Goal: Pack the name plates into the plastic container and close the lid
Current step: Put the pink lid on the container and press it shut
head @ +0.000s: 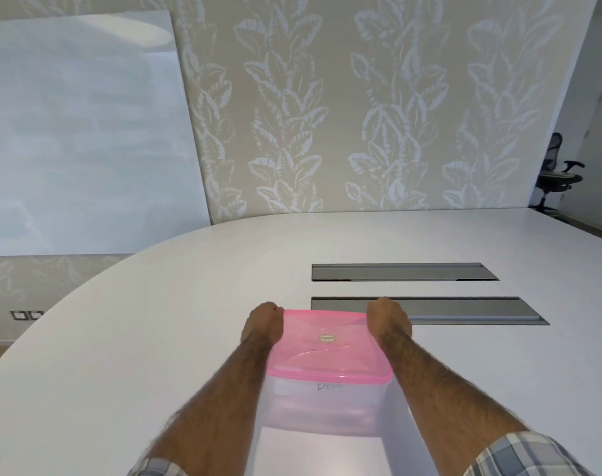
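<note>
Plastic container on table, pink lid on; left hand, right hand clamped on lid's far corners.

left hand: bare, no ring or watch visible; forearm bare and hairy | right hand: bare, nothing on the wrist; forearm bare and hairy | sleeves: short, plaid in grey, white and pale blue, ending above the elbows
</note>
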Available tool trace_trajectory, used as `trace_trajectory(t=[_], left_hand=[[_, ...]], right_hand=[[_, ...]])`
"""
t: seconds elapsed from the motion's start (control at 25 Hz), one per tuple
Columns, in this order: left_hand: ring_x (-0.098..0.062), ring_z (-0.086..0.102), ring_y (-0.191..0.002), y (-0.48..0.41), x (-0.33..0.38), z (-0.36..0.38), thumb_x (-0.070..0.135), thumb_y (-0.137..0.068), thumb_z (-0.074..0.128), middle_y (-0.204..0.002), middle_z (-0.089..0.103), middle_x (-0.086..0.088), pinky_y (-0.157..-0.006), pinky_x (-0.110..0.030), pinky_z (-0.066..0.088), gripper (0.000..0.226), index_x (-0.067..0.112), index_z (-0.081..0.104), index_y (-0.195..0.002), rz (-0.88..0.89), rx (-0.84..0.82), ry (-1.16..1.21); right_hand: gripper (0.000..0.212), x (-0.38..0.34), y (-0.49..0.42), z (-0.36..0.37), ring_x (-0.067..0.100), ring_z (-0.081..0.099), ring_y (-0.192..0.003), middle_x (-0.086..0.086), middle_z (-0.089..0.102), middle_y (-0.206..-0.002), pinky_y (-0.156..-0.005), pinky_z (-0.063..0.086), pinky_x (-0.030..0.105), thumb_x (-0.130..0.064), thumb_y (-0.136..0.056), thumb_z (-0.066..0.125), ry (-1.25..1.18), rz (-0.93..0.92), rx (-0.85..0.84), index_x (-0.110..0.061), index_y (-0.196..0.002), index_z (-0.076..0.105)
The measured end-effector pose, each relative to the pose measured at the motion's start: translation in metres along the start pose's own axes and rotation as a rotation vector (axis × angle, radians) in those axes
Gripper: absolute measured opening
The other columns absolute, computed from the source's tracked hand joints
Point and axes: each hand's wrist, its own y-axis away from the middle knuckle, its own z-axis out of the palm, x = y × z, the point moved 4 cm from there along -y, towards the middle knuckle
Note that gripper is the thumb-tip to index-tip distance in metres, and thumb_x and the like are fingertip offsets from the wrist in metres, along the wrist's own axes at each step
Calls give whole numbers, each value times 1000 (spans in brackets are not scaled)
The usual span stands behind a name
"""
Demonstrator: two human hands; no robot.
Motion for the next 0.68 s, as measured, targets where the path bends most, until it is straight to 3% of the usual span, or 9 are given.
trace_trajectory(t=[0.2, 0.32, 0.44, 0.56, 0.68], left_hand=[[-31, 60, -105, -17, -5, 13, 51, -99, 44, -118, 66, -11, -79, -32, 41, 47, 8, 62, -107, -81, -6, 49], [-29, 57, -95, -19, -8, 15, 50, -99, 46, -114, 66, -12, -76, -31, 41, 46, 7, 61, -101, -66, 4, 80], [-30, 60, -106, -15, -5, 11, 48, -101, 42, -119, 65, -11, -78, -32, 41, 46, 8, 62, -111, -54, 29, 23], [-29, 60, -111, -4, 4, 6, 42, -103, 38, -124, 64, -9, -83, -35, 43, 41, 11, 61, -119, 1, 53, -87], [-30, 56, -114, 4, 12, 3, 27, -105, 33, -125, 58, -9, -91, -39, 44, 32, 12, 54, -122, 129, 117, -265]], right_hand=[[36, -4, -1, 2, 32, 68, -102, 13, 71, -113, -83, 52, 33, -21, -99, 41, 77, -63, -1, -8, -106, 73], [36, -5, -3, 4, 30, 68, -99, 11, 72, -110, -81, 54, 34, -19, -99, 41, 121, -98, -14, -8, -104, 74], [34, -8, -3, 3, 29, 68, -96, 10, 73, -107, -77, 50, 32, -21, -99, 41, 113, -110, -11, -9, -99, 73], [41, -14, 0, -3, 29, 67, -96, 10, 73, -106, -74, 45, 32, -37, -101, 39, 172, -189, 19, -11, -100, 70], [51, -19, 12, -3, 27, 67, -91, 8, 71, -100, -80, 50, 36, -49, -101, 31, 230, -272, 43, -13, -96, 67]])
